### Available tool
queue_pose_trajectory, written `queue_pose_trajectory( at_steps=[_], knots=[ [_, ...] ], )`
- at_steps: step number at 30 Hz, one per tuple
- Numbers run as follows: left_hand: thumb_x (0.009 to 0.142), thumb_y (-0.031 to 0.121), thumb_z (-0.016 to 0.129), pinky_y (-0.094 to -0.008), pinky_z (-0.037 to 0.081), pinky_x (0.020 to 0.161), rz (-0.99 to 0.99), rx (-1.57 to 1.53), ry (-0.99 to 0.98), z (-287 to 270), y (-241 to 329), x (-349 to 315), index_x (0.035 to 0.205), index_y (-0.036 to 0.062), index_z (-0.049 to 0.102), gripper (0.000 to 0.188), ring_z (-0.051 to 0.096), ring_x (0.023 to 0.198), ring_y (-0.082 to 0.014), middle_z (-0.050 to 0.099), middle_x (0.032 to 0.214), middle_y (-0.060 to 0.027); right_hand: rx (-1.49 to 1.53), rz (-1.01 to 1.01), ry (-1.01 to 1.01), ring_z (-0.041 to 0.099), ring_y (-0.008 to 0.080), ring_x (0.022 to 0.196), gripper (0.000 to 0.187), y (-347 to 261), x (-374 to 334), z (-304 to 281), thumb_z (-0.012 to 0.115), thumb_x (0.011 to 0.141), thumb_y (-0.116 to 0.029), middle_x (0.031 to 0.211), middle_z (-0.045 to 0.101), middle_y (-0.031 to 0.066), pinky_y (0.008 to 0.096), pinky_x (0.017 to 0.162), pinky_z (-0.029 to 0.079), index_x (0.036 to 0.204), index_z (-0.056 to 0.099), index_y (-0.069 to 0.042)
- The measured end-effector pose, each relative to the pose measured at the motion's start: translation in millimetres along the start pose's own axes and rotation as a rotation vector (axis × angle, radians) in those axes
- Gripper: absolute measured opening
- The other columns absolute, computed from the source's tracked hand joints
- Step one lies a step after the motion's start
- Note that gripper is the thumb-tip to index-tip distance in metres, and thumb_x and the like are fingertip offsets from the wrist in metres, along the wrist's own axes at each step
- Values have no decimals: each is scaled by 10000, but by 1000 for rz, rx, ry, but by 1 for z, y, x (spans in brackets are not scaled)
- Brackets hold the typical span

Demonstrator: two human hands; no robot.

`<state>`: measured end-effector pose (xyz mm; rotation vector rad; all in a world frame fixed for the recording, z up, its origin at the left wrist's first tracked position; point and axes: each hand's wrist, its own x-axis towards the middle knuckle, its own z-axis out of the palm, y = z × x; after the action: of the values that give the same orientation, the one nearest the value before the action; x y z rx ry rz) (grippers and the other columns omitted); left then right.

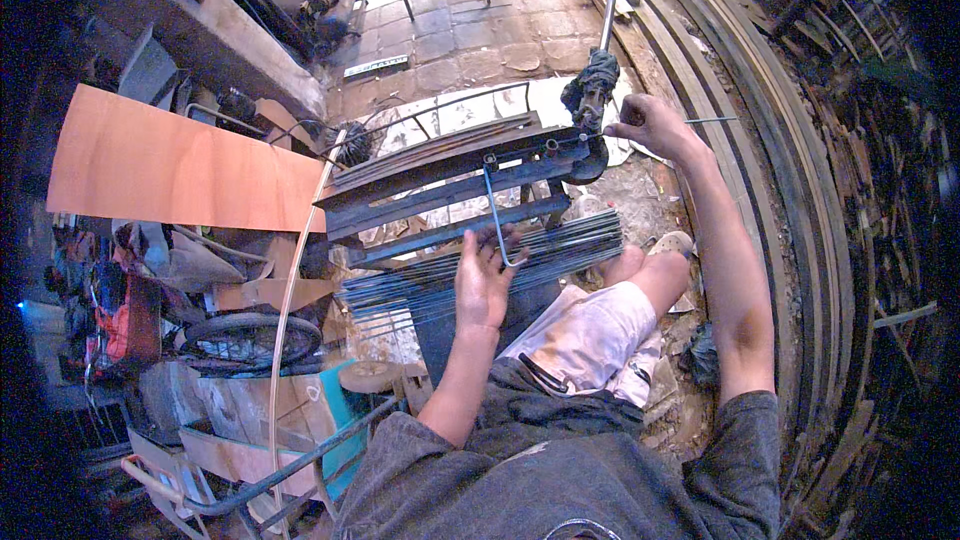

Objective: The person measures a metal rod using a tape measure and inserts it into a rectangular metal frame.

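My left hand (485, 280) is raised palm up, its fingers apart and the thumb clear. Against its fingers lies the arm of a thin bent metal rod (492, 197), which has a small hook at its lower end. The rod's other part runs along a dark steel bending bench (430, 185). At the bench's right end stands a lever (607, 25) with dark wrapping at its base. Close beside it, my right hand (650, 128) is closed with curled fingers; what they hold is hidden. A thin rod end (712, 120) shows past its wrist.
A bundle of thin straight rods (570, 245) lies just before the bench, above my lap. Long timbers (770, 140) line the right side. An orange-brown sheet (190, 165) juts in from the left, by an upright pale strip (285, 340). A wheel (250, 340) lies below it.
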<state>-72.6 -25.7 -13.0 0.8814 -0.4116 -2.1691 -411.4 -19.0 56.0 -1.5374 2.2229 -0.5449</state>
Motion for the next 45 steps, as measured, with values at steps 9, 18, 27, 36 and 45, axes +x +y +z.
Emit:
queue_pose_trajectory(
  at_steps=[9, 18, 27, 36, 45],
  knots=[
    [1002, 230, 469, -364, 569, 730, -50, 243, -112, 5, 17, -30, 1130, 51, 553, 235, 650, 884, -224, 638, 1066, -133, 18, -43, 77, 629, 236, 694, 443, 1, -1, 1, 801, 741, -383, 751, 654, 139, 390, 636, 497, 843, 615, 6],
    [989, 183, 496, -334, 572, 728, 16, 323, -149, -4, 13, -26, 1112, 42, 551, 195, 669, 871, -219, 674, 1020, -167, 15, 22, 22, 620, 234, 666, 477, 2, 2, 1, 804, 734, -397, 759, 648, 153, 380, 574, 495, 920, 602, -7],
    [974, 554, 358, -479, 535, 864, -243, -20, -162, 25, 14, -3, 1190, 30, 477, 579, 630, 1016, -325, 564, 1216, -258, -23, 48, -9, 646, 299, 863, 600, 2, 6, -6, 824, 694, -438, 909, 659, 198, 402, 754, 511, 1017, 588, 9],
    [986, 540, 349, -264, 384, 507, -301, -107, -79, 45, 2, -1, 988, 83, 559, 503, 436, 572, -134, 499, 717, -41, -62, 140, -68, 626, 302, 916, 658, -1, 6, -13, 792, 685, -534, 963, 651, 186, 398, 798, 493, 1026, 593, -8],
    [1004, 510, 325, -237, 231, 464, -215, -217, -113, 56, -6, 0, 690, 142, 341, 485, 239, 505, -81, 239, 582, 46, -37, 207, -42, 581, 201, 735, 594, 39, 4, -13, 785, 693, -553, 783, 631, 115, 347, 684, 475, 824, 617, 1]
  ],
)
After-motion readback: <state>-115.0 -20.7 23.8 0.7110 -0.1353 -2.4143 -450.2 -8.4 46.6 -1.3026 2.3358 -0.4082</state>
